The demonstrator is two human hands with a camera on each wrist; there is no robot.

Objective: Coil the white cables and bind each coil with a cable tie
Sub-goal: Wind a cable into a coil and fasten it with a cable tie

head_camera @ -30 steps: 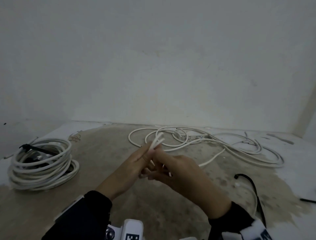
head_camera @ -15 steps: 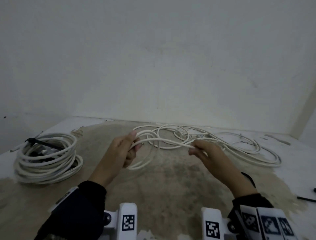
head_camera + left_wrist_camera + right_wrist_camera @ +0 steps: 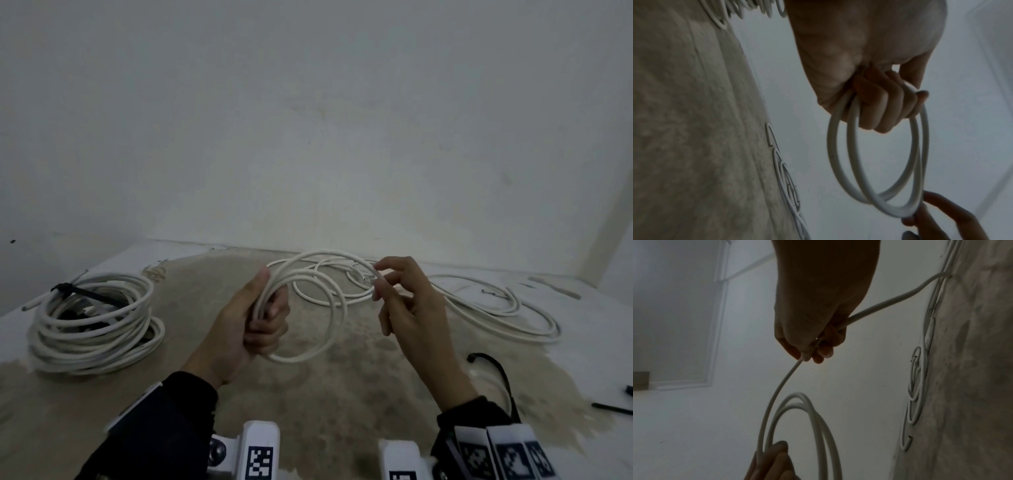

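**Two loops in the left hand, right hand feeding cable**

The left hand [image 3: 251, 320] grips a small coil [image 3: 310, 310] of white cable, fingers [image 3: 882, 104] curled round the gathered strands; the left wrist view shows two loops hanging from the fist. The coil hangs in the air above the stained floor [image 3: 325, 394], at the centre of the head view.

At about 3 o'clock from the coil, the right hand [image 3: 409, 310] pinches the running cable between thumb and fingertips [image 3: 819, 353], the other fingers loosely spread. From this pinch the cable passes across to the left hand's coil on one side and trails down to the floor on the other.

The loose cable [image 3: 496, 308] lies in slack curves on the floor at 1 to 3 o'clock, near the wall [image 3: 308, 120]. At 9 o'clock, well apart, sits a finished coil [image 3: 99, 329] bound with a black cable tie [image 3: 80, 291]. At 4 o'clock, on the floor beside the right forearm, lies a spare black tie [image 3: 501, 380].
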